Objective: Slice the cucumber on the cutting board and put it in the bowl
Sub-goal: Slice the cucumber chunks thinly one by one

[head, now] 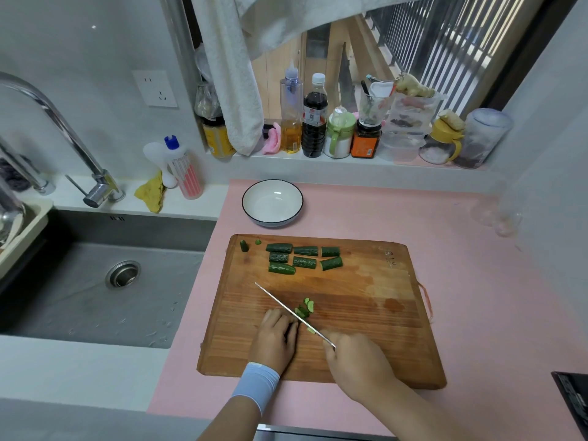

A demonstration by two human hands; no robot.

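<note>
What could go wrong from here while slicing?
Fingers of the left hand sit right against the knife; a slip could nick them.
The stub by the board's far-left corner could roll off toward the sink.
The bowl lies beyond the uncut chunks; slices may drop on the way.

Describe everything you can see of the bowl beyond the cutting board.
The bowl is round, shallow and white, glossy like glazed ceramic, with a thin dark line around its rim. It stands upright and empty on the pink surface, just beyond the far edge of the wooden cutting board and apart from it. Nothing else touches it.
</note>
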